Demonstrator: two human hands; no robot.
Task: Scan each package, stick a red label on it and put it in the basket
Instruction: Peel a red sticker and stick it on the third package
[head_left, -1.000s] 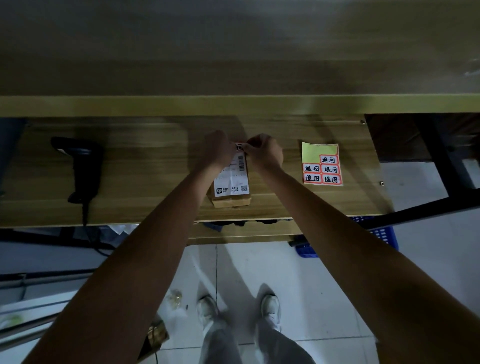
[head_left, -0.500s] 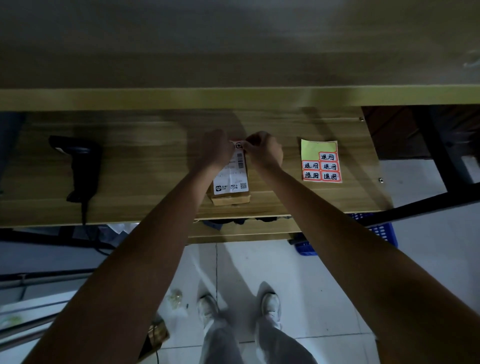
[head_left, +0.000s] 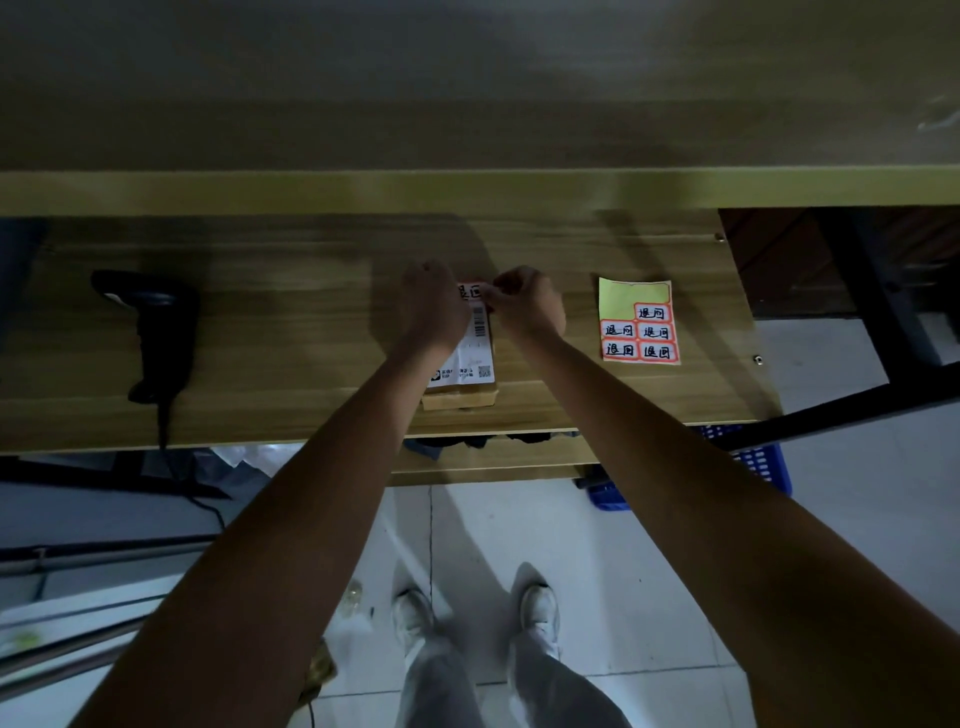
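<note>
Both hands pressing a red label onto the far end of a small package on the table.

Left hand (head_left: 434, 306) curled on the package (head_left: 462, 364), steadying its far left corner; right hand (head_left: 527, 304) pinched shut on the right edge of the red label (head_left: 471, 291), fingertips nearly touching the left hand. Labelling step under way, judging by the label sitting at the top of the white shipping slip. Next move likely: smoothing the label flat, then lifting the package toward the blue basket (head_left: 758, 460) below the table's right end. Sheet of remaining labels (head_left: 638, 322) just right of the hands; scanner (head_left: 156, 332) well apart on the left of the table (head_left: 311, 312).
</note>
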